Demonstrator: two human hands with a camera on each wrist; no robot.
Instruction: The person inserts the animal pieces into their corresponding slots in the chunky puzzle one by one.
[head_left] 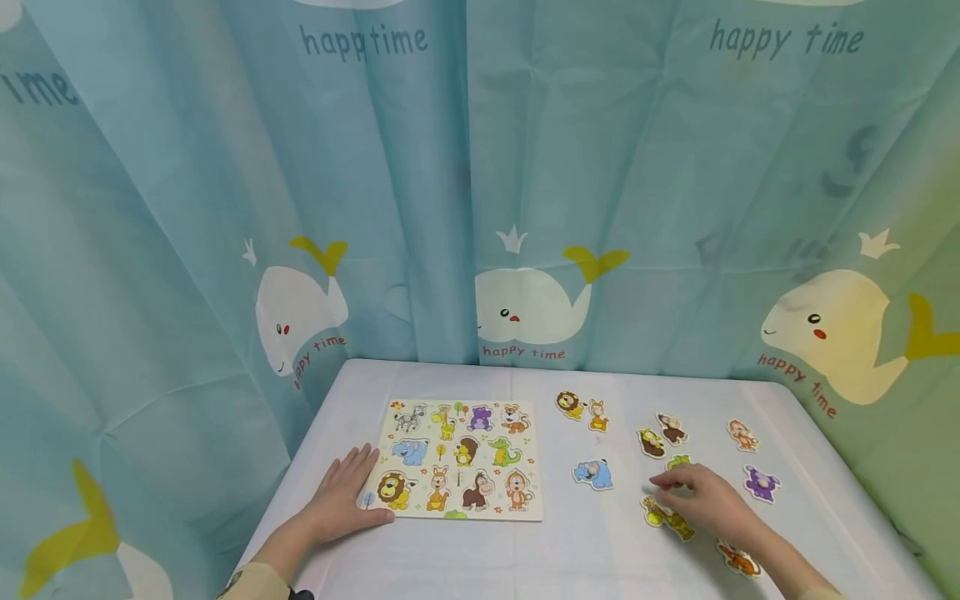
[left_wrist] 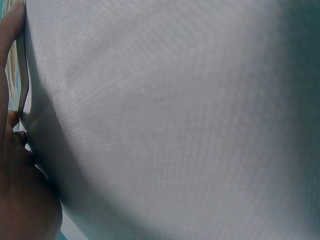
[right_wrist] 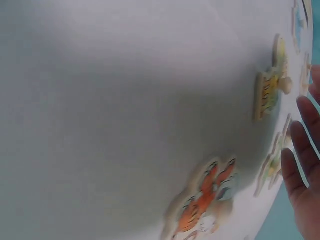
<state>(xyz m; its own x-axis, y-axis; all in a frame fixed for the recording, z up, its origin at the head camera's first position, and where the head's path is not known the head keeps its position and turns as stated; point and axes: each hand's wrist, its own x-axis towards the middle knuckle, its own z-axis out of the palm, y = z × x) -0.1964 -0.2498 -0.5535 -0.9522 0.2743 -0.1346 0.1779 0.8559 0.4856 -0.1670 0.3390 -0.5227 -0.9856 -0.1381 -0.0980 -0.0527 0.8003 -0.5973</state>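
A puzzle board (head_left: 536,454) with animal pictures lies flat on the table. My left hand (head_left: 341,500) rests at its left edge, fingers spread and thumb by the near corner. Over the loose pieces on the right hovers my right hand (head_left: 708,500), its fingers fairly straight and holding nothing in the right wrist view. Just below its fingertips in the head view lies a yellow giraffe piece (head_left: 669,518) with a knob. A green piece (head_left: 678,460), partly hidden by the hand, lies behind it. Nearer the forearm is an orange tiger piece (right_wrist: 202,200).
Around these lie a lion (head_left: 570,405), a kangaroo (head_left: 597,416), a blue elephant (head_left: 592,474), a hedgehog (head_left: 652,443), a gorilla (head_left: 672,429), a monkey (head_left: 742,435) and a purple hippo piece (head_left: 762,483). A whale-print curtain (head_left: 420,208) hangs behind the white-covered table (head_left: 450,567).
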